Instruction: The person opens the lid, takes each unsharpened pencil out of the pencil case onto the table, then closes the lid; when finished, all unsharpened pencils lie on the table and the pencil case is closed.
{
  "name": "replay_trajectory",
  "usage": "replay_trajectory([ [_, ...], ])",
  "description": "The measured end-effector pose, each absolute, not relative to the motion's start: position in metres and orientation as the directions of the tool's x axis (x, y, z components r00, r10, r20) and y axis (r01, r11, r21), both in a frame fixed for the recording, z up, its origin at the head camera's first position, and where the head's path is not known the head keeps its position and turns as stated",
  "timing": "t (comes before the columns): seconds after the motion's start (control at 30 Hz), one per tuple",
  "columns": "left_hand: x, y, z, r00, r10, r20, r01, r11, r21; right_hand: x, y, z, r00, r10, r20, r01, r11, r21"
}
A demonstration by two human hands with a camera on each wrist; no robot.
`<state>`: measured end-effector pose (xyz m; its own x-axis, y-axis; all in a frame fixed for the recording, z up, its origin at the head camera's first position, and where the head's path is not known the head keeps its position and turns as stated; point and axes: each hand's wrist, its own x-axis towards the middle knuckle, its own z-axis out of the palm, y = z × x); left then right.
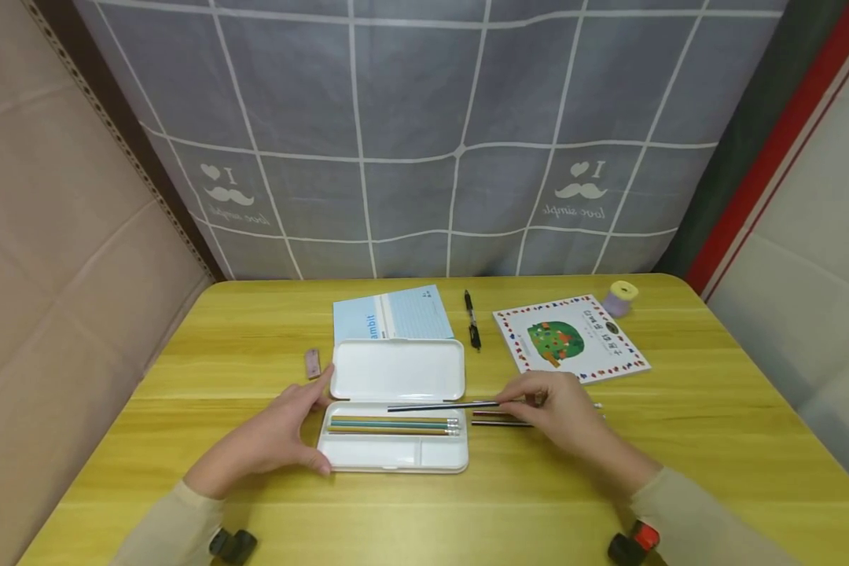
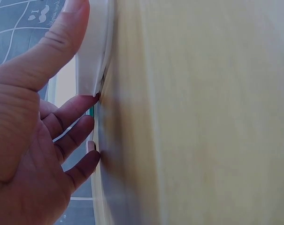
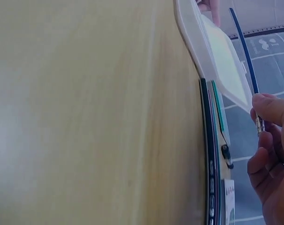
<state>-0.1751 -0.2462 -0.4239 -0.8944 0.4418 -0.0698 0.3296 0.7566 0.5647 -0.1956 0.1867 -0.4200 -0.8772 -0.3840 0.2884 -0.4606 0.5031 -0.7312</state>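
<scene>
In the head view, we are seeing a left hand (image 1: 283, 431) spreading thumb and fingers apart at the left side of an open white pencil case (image 1: 371, 450), while a right hand (image 1: 555, 407) is pinching a dark pencil (image 1: 435, 407) over the case's hinge side. Yellow and teal pencils (image 1: 389, 425) are lying inside; other dark pencils (image 1: 501, 423) are resting just right, on the wooden table (image 1: 538, 511). From the left wrist, we are viewing separated fingers reaching the case's edge. From the right wrist, we are watching thumb and fingers clamping the pencil, raised above the table.
</scene>
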Motion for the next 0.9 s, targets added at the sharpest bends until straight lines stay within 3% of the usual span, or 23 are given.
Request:
replay_trajectory([
  [0.9,-0.174,-0.245,-0.420,-0.894,0.442,-0.078,0.331,0.766,0.551,-0.170,0.256,-0.429,-0.926,-0.256,0.276,-0.377,0.644,-0.666],
])
